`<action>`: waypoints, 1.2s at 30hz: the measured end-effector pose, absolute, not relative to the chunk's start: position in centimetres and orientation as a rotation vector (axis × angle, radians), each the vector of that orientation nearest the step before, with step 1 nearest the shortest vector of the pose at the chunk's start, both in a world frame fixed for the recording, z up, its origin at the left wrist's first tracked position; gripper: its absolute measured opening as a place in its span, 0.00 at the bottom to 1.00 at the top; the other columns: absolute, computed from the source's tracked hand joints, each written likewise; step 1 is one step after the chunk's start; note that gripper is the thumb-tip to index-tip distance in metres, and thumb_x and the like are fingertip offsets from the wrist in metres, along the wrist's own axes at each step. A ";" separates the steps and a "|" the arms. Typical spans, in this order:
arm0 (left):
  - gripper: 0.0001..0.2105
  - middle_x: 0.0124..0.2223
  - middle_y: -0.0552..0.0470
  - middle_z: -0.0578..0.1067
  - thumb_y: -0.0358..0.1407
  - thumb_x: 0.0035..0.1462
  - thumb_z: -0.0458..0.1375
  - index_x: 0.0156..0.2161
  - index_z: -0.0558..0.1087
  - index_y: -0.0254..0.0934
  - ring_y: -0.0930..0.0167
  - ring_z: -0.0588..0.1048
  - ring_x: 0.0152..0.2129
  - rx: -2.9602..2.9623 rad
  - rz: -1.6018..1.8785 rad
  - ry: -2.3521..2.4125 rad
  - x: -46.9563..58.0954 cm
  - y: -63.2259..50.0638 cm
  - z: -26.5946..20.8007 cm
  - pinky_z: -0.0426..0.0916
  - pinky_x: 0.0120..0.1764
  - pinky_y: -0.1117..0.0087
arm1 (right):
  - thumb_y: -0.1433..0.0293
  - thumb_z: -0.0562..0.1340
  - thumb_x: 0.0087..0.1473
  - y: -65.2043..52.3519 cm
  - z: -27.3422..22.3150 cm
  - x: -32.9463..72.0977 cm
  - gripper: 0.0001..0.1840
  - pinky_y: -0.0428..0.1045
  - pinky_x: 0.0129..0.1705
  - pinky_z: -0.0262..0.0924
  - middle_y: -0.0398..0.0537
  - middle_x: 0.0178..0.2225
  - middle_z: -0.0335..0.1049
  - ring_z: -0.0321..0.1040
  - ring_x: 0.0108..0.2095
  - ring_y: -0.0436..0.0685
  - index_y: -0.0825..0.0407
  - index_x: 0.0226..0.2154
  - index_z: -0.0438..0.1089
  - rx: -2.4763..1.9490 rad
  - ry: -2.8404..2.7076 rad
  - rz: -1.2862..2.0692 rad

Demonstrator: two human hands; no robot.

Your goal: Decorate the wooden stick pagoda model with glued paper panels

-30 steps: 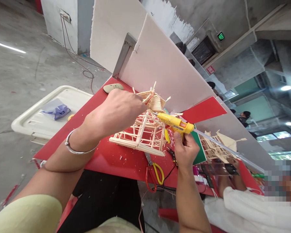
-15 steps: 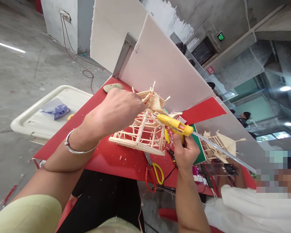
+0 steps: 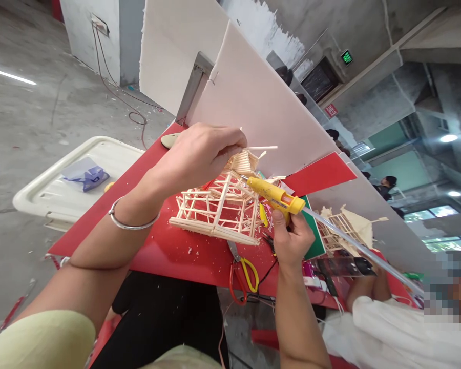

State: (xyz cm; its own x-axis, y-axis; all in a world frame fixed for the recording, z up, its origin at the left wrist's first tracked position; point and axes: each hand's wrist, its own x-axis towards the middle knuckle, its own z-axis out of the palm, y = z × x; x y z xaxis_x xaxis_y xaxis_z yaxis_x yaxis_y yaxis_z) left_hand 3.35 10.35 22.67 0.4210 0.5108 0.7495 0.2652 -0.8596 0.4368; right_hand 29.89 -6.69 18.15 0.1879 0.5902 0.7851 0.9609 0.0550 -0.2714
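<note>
My left hand (image 3: 205,154) is closed above the roof of a small house model (image 3: 218,225) built from thin wooden sticks. From its fingertips a loose wooden stick (image 3: 265,148) points to the right, and part of the roof is hidden behind the hand. My right hand (image 3: 294,236) grips a yellow hot glue gun (image 3: 274,195) with a long clear glue stick (image 3: 349,246) coming out of its back. The gun's nozzle is close to the upper frame of the model, just under the roof; I cannot tell if it touches.
Scissors (image 3: 244,279) with red and yellow handles hang over the front edge of the red table (image 3: 157,251). A white board (image 3: 261,97) rises behind the model. To the right are another stick model (image 3: 341,230) and a person in a white top (image 3: 384,328). A white lid (image 3: 34,200) lies left.
My left hand has turned and shifted to the right over the roof, and a wooden stick now shows at its fingertips. The glue gun has stayed almost in place.
</note>
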 end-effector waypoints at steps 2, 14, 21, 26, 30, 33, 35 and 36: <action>0.11 0.30 0.53 0.74 0.29 0.67 0.50 0.45 0.75 0.38 0.73 0.68 0.24 2.357 1.421 0.679 3.8 11.0 22.2 0.59 0.30 0.67 | 0.55 0.69 0.60 -6.7 18.2 29.8 0.18 0.49 0.34 0.60 0.42 0.26 0.72 0.64 0.28 0.52 0.53 0.35 0.78 -1.632 -1.499 -0.574; 0.14 0.38 0.47 0.79 0.33 0.68 0.48 0.51 0.73 0.39 0.67 0.78 0.35 2.472 1.177 0.699 3.5 11.9 21.7 0.66 0.38 0.64 | 0.52 0.67 0.61 -6.2 18.4 29.3 0.21 0.49 0.34 0.62 0.43 0.27 0.73 0.65 0.28 0.52 0.53 0.34 0.78 -1.649 -1.484 -0.565; 0.15 0.39 0.47 0.80 0.34 0.69 0.47 0.51 0.74 0.40 0.67 0.78 0.34 2.484 1.167 0.728 3.3 11.7 21.8 0.66 0.37 0.65 | 0.51 0.67 0.61 -6.3 18.4 29.5 0.21 0.49 0.35 0.63 0.43 0.27 0.73 0.66 0.28 0.52 0.54 0.35 0.78 -1.644 -1.467 -0.571; 0.13 0.40 0.46 0.80 0.34 0.69 0.47 0.50 0.73 0.40 0.67 0.78 0.34 2.493 1.178 0.712 3.4 11.8 21.8 0.66 0.37 0.65 | 0.53 0.67 0.61 -6.4 18.6 29.3 0.20 0.49 0.34 0.62 0.43 0.27 0.73 0.65 0.27 0.52 0.53 0.34 0.77 -1.646 -1.491 -0.579; 0.13 0.41 0.47 0.81 0.34 0.69 0.48 0.51 0.73 0.40 0.67 0.78 0.35 2.500 1.170 0.711 3.3 11.8 21.7 0.66 0.37 0.66 | 0.53 0.67 0.61 -6.2 18.7 29.1 0.19 0.48 0.33 0.61 0.43 0.26 0.72 0.64 0.27 0.52 0.53 0.35 0.78 -1.630 -1.508 -0.583; 0.13 0.40 0.47 0.81 0.34 0.69 0.48 0.51 0.73 0.41 0.67 0.78 0.35 2.505 1.166 0.707 3.2 11.8 21.8 0.66 0.38 0.66 | 0.53 0.67 0.62 -6.2 18.5 29.0 0.19 0.48 0.33 0.62 0.43 0.26 0.72 0.65 0.27 0.52 0.53 0.36 0.78 -1.632 -1.537 -0.567; 0.13 0.38 0.47 0.81 0.34 0.68 0.49 0.51 0.74 0.41 0.66 0.78 0.36 2.508 1.169 0.706 3.2 11.7 22.0 0.67 0.38 0.66 | 0.54 0.67 0.62 -6.3 18.3 29.1 0.18 0.48 0.34 0.62 0.43 0.27 0.73 0.67 0.28 0.52 0.53 0.37 0.79 -1.630 -1.559 -0.537; 0.13 0.38 0.47 0.81 0.35 0.67 0.49 0.51 0.74 0.42 0.66 0.78 0.36 2.508 1.172 0.707 3.1 11.7 22.0 0.67 0.38 0.66 | 0.55 0.67 0.62 -6.5 18.2 29.1 0.17 0.48 0.34 0.63 0.43 0.28 0.74 0.67 0.28 0.52 0.53 0.37 0.79 -1.629 -1.563 -0.515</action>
